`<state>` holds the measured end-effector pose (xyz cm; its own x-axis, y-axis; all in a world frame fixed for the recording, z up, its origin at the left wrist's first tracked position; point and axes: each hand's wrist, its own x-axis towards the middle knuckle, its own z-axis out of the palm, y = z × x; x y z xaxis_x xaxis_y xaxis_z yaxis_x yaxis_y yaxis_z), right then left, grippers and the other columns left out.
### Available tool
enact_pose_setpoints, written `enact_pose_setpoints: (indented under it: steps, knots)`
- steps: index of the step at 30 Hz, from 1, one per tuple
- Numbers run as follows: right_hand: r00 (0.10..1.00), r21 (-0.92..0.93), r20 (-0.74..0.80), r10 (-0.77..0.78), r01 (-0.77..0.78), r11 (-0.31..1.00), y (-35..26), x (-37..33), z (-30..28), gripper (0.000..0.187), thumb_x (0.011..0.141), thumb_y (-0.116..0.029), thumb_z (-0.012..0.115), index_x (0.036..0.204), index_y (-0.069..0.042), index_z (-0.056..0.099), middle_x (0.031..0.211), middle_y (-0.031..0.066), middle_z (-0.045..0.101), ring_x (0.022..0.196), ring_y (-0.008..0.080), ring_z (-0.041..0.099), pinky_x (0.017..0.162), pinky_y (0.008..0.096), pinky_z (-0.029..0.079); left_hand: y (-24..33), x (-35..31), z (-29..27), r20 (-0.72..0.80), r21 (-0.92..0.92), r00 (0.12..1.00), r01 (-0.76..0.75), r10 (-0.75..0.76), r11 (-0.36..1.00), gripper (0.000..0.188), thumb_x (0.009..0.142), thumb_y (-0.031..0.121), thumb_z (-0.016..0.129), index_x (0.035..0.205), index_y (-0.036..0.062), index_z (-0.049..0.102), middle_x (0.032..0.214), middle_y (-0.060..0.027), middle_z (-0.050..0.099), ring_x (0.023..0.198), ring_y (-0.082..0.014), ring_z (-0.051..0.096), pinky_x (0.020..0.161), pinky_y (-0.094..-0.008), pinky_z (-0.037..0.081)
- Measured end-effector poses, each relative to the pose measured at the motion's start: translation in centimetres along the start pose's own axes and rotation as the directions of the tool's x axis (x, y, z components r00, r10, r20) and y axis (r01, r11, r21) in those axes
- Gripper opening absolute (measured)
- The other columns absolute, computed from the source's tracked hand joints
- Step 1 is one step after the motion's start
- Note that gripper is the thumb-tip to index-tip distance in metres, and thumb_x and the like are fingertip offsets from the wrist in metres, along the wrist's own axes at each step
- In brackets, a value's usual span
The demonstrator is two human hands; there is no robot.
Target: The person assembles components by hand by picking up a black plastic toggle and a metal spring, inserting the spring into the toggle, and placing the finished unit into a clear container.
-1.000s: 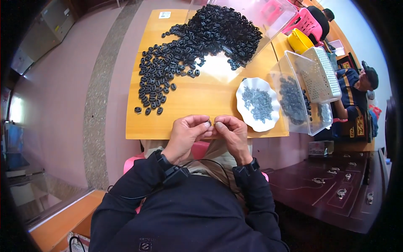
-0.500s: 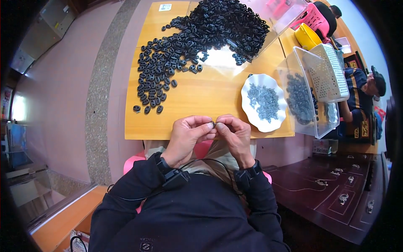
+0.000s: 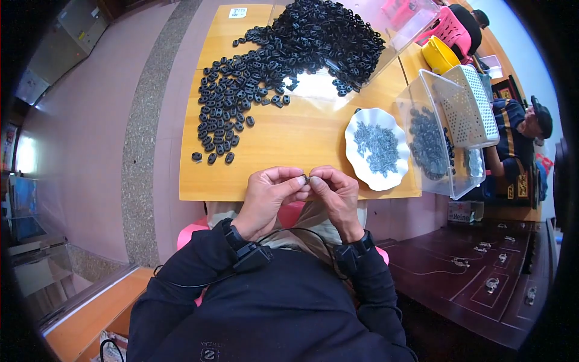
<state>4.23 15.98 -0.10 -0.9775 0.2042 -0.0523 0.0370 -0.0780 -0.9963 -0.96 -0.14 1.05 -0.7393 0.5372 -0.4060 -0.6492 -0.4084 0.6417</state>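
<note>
My left hand [image 3: 269,196] and my right hand [image 3: 336,196] meet fingertip to fingertip just over the table's front edge. Pinched between both is a small black piece [image 3: 306,179], mostly covered by the fingers; it looks like the oval two-holed pieces on the table. Those black oval pieces [image 3: 226,99] lie loose to the far left of my hands and join a big heap [image 3: 329,39] at the back. To the right of my right hand stands a white scalloped dish [image 3: 356,169] full of small grey, thin parts [image 3: 378,146].
Beside the dish is a clear plastic bin [image 3: 422,90] with black pieces inside, and a white perforated basket [image 3: 473,105] against it. A yellow bowl [image 3: 439,55] sits farther back. Another person [image 3: 515,123] is at the far right. The wooden table [image 3: 283,142] ends before my lap.
Both hands keep nearly the same place and grip, with the fingertips shifting only slightly around the small black piece. The view has moved a little.
</note>
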Motion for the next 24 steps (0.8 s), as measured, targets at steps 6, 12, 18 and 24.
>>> enact_pose_setpoints:
  steps: [6, 12, 18, 24]
  knots:
    - [1.000, 0.021, -0.005, -0.013, 0.013, 1.000, -0.23, -0.06, 0.23, 0.010, 0.091, -0.005, 0.062, 0.095, 0.003, 0.064, 0.084, 0.0021, 0.065, 0.076, 0.0065, 0.061, 0.068, 0.0196, 0.052, 0.07, -0.01, 0.02, 0.000, -0.006, 1.000, 0.001, -0.001, 1.000, 0.015, 0.088, 0.002, 0.062, 0.103, -0.0034, 0.061, 0.091, -0.0116, 0.067, 0.081, -0.0173, 0.067, 0.075, -0.0274, 0.058]
    - [0.999, -0.012, 0.016, -0.049, 0.050, 0.999, -0.17, 0.01, 0.15, 0.010, 0.091, -0.005, 0.061, 0.096, 0.003, 0.064, 0.086, 0.0016, 0.065, 0.076, 0.0067, 0.061, 0.069, 0.0199, 0.052, 0.04, 0.00, -0.09, 0.005, -0.009, 1.000, 0.002, -0.001, 1.000, 0.015, 0.088, 0.002, 0.062, 0.103, -0.0029, 0.061, 0.091, -0.0115, 0.067, 0.081, -0.0173, 0.068, 0.075, -0.0277, 0.058]
    - [0.997, 0.003, -0.010, -0.071, 0.071, 0.997, -0.52, -0.13, 0.50, 0.009, 0.091, -0.005, 0.061, 0.094, 0.003, 0.064, 0.085, 0.0015, 0.065, 0.076, 0.0065, 0.060, 0.069, 0.0197, 0.051, -0.01, -0.02, -0.08, 0.007, -0.007, 1.000, 0.004, -0.004, 1.000, 0.014, 0.088, 0.002, 0.062, 0.102, -0.0024, 0.061, 0.091, -0.0113, 0.067, 0.081, -0.0169, 0.067, 0.075, -0.0279, 0.058]
    - [0.999, -0.021, 0.005, -0.044, 0.044, 0.999, -0.30, -0.10, 0.36, 0.009, 0.091, -0.004, 0.062, 0.094, 0.003, 0.065, 0.084, 0.0016, 0.066, 0.076, 0.0064, 0.060, 0.069, 0.0198, 0.051, 0.00, -0.05, -0.08, 0.007, 0.000, 1.000, 0.005, -0.005, 1.000, 0.014, 0.088, 0.002, 0.063, 0.102, -0.0019, 0.062, 0.091, -0.0110, 0.067, 0.080, -0.0163, 0.067, 0.075, -0.0280, 0.058]
